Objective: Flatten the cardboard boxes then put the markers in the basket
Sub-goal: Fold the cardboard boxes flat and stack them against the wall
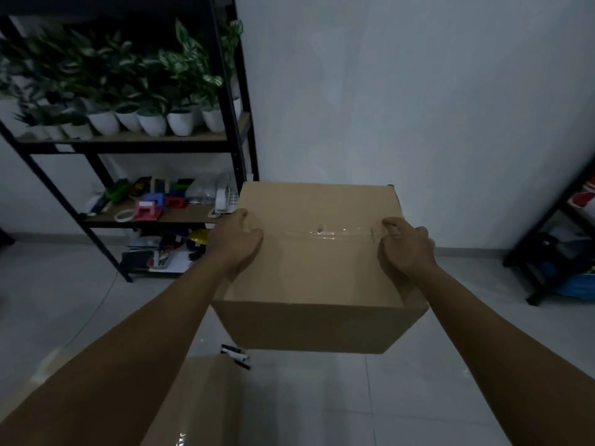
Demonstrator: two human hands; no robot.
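Left hand [238, 239] and right hand [404, 249] grip the taped cardboard box [317, 278]; peel the clear tape [325, 235] between them first.

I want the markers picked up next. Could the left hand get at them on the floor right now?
Probably not yet: the left hand grips the box, which hangs over the markers on the floor, partly covering them.

Two bare forearms, no sleeves, left grip [236, 241], right grip [407, 249]
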